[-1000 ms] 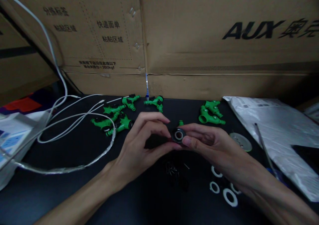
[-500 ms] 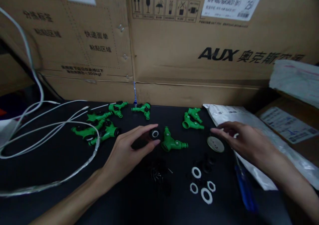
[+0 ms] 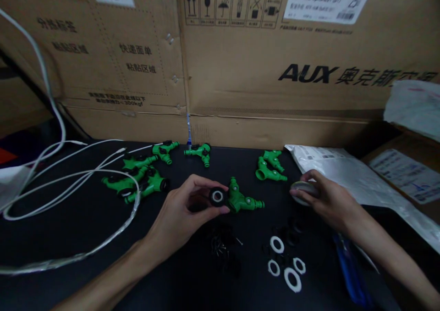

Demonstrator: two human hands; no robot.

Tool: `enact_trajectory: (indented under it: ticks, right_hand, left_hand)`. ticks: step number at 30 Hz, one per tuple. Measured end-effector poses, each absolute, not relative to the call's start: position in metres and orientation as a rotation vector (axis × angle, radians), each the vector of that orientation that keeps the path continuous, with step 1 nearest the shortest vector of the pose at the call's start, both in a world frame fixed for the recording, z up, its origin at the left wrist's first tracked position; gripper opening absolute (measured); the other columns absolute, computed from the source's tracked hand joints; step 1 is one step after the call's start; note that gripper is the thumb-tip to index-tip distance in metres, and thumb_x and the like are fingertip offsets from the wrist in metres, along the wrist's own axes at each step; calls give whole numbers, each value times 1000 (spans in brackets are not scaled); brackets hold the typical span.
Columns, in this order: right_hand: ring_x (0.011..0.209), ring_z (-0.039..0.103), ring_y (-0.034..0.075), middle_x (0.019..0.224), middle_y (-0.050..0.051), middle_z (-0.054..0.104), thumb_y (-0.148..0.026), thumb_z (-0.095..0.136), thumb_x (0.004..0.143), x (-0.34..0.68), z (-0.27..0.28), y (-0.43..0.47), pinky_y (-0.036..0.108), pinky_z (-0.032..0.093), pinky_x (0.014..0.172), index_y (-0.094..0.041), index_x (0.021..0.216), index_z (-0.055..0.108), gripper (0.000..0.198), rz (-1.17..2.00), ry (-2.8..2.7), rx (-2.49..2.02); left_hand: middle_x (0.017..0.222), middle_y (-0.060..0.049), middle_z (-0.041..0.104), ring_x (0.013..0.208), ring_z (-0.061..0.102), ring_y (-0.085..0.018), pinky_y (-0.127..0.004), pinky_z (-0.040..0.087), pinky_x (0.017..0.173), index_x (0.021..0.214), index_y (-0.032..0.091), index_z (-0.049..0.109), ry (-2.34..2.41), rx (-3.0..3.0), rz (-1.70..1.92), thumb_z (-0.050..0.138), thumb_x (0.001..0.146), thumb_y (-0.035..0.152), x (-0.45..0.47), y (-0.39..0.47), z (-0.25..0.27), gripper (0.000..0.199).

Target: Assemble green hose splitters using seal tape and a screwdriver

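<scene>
As the left grip (image 3: 184, 205) pinches a round black fitting (image 3: 217, 196), pale-ringed, dark-centred, right grip (image 3: 332, 202) clasping a pale disc (image 3: 305, 187)

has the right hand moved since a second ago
Yes, rightward: against the printed AUX lettering, the right hand went from lower left to beneath it, and now grips the round disc.
</scene>
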State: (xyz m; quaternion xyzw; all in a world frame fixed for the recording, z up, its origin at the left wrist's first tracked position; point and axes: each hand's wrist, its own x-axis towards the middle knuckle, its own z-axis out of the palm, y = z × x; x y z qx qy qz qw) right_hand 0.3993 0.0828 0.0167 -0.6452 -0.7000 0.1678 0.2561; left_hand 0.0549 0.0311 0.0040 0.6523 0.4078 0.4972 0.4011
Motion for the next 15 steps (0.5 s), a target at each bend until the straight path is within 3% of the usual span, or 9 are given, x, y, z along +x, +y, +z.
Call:
enact_trajectory:
  ticks: [4,6,10,15]
  right_hand:
    - [75,77,25,86,6,78,-66,67,81,362,52,75,35,61,67,-25,98,54,46,746,-1891,-1571]
    - [71,77,22,84,4,78,-58,77,79,337,69,72,31,61,66,-25,98,56,44,1011,-1861,-1408]
    - [64,74,17,75,1,75,-43,86,77,294,83,71,24,56,59,-22,90,62,34,1379,-1785,-1197]
    - [59,65,11,67,-1,71,-38,82,81,279,72,65,20,49,58,-19,79,73,21,1482,-1714,-1174]
  left_hand:
    - [105,1,80,91,76,-13,-22,63,80,106,23,67,982,1555,1266,87,78,16,56,33,6,35]
    - [105,1,81,88,77,-12,-22,63,80,112,23,66,973,1509,1263,87,77,13,56,33,6,42]
    - [97,2,81,76,77,-10,-18,62,74,109,23,71,956,1425,1239,86,77,10,56,32,8,38]
    - [87,5,79,75,77,-9,-14,62,73,113,27,74,897,1391,1206,78,84,5,56,30,7,37]
